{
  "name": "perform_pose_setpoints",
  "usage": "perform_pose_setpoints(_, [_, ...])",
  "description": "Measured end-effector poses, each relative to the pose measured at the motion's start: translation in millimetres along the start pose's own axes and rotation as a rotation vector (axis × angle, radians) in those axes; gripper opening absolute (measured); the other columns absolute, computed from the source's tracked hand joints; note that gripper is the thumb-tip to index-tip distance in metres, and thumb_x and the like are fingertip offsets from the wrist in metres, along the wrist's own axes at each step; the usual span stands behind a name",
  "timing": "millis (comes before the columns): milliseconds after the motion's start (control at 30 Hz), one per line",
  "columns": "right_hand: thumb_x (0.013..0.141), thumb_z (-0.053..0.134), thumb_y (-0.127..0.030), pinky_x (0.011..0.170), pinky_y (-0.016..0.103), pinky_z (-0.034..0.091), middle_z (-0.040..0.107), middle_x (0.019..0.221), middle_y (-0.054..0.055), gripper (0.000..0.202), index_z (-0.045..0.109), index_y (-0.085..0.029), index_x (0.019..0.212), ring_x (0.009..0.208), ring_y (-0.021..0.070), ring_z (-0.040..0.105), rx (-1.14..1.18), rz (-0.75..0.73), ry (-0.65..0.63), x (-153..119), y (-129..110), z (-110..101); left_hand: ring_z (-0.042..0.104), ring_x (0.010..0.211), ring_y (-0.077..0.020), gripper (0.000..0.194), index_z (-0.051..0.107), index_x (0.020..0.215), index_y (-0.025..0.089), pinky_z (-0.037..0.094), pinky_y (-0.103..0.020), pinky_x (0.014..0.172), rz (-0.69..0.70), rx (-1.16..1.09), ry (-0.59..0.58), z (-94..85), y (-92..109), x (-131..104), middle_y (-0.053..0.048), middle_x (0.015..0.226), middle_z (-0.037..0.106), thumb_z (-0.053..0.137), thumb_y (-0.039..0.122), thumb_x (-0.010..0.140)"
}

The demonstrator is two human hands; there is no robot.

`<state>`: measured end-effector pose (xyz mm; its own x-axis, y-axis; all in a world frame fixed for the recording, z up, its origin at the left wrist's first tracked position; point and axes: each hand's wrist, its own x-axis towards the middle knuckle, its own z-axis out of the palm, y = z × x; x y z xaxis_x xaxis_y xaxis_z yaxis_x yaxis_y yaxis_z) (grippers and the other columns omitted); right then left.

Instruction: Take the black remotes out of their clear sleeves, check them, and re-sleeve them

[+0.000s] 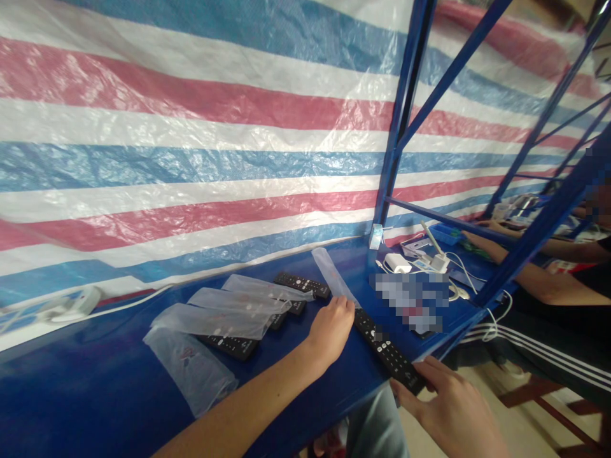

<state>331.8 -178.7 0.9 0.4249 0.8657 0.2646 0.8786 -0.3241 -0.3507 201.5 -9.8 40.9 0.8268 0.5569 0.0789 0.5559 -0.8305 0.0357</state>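
A black remote control slants over the front edge of the table, its buttons facing up. My right hand grips its near end between thumb and fingers. At the far end, my left hand is closed on the mouth of a clear plastic sleeve that stretches away from me, in line with the remote. To the left of my left hand lie several sleeves, one of them the nearest sleeve, overlapping black remotes, including a front remote. A farther remote lies behind them.
Blue metal posts rise beyond the blue table, against a striped plastic sheet. A white adapter and cables lie at the right. Another person's arm reaches over the table farther right.
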Motion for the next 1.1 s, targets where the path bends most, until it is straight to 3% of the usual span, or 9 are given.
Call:
perform_pose_setpoints(167, [0.077, 0.053, -0.055, 0.05, 0.028, 0.045, 0.071, 0.079, 0.004, 0.033, 0.064, -0.026, 0.066, 0.064, 0.0219, 0.068, -0.118, 0.016, 0.086, 7, -12, 4, 0.056, 0.099, -0.0209, 0.025, 0.054, 0.106, 0.013, 0.051, -0.031, 0.081, 0.085, -0.003, -0.002, 3.1, 7, -1, -0.011, 0.104, 0.058, 0.039, 0.004, 0.088])
perform_pose_setpoints(433, [0.079, 0.055, -0.05, 0.049, 0.027, 0.039, 0.066, 0.073, 0.005, 0.029, 0.062, -0.023, 0.069, 0.062, 0.0211, 0.066, -0.172, 0.099, 0.053, 26, -33, 10, 0.055, 0.099, -0.0213, 0.022, 0.053, 0.1, 0.014, 0.049, -0.033, 0.085, 0.146, -0.061, 0.017, 4.5, 10, -5, -0.009, 0.102, 0.057, 0.04, 0.004, 0.086])
perform_pose_setpoints(667, [0.077, 0.059, -0.054, 0.057, 0.027, 0.046, 0.065, 0.081, 0.004, 0.04, 0.066, -0.022, 0.099, 0.066, 0.0176, 0.061, 0.233, -0.135, -0.121, 31, -3, 1, 0.054, 0.101, -0.0202, 0.029, 0.05, 0.1, 0.016, 0.047, -0.031, 0.088, 0.095, -0.112, 0.038, 12.6, 7, -6, -0.008, 0.104, 0.057, 0.043, -0.002, 0.078])
perform_pose_setpoints(867, [0.076, 0.059, -0.058, 0.055, 0.025, 0.04, 0.059, 0.066, 0.001, 0.036, 0.055, -0.023, 0.069, 0.059, 0.015, 0.054, 0.269, -0.118, -0.027, 42, 6, 5, 0.056, 0.097, -0.022, 0.027, 0.05, 0.098, 0.014, 0.048, -0.033, 0.087, 0.142, -0.183, 0.051, 8.9, 10, -10, -0.01, 0.1, 0.059, 0.041, 0.0, 0.077])
perform_pose_setpoints(933, [0.077, 0.059, -0.052, 0.053, 0.024, 0.036, 0.056, 0.061, -0.001, 0.035, 0.048, -0.023, 0.061, 0.056, 0.0138, 0.05, 0.222, -0.099, 0.015, 50, -2, 9, 0.056, 0.097, -0.0223, 0.024, 0.05, 0.098, 0.014, 0.049, -0.033, 0.086, 0.162, -0.204, 0.047, 6.0, 15, -14, -0.01, 0.1, 0.059, 0.042, 0.002, 0.078])
perform_pose_setpoints(1100, [0.071, 0.051, -0.015, 0.05, 0.024, 0.024, 0.053, 0.059, -0.003, 0.016, 0.044, -0.021, 0.058, 0.052, 0.0113, 0.044, 0.037, -0.001, 0.041, 72, -30, 19, 0.055, 0.099, -0.021, 0.027, 0.05, 0.101, 0.014, 0.05, -0.03, 0.085, 0.225, -0.219, 0.023, 5.5, 33, -28, -0.009, 0.104, 0.059, 0.044, 0.002, 0.077])
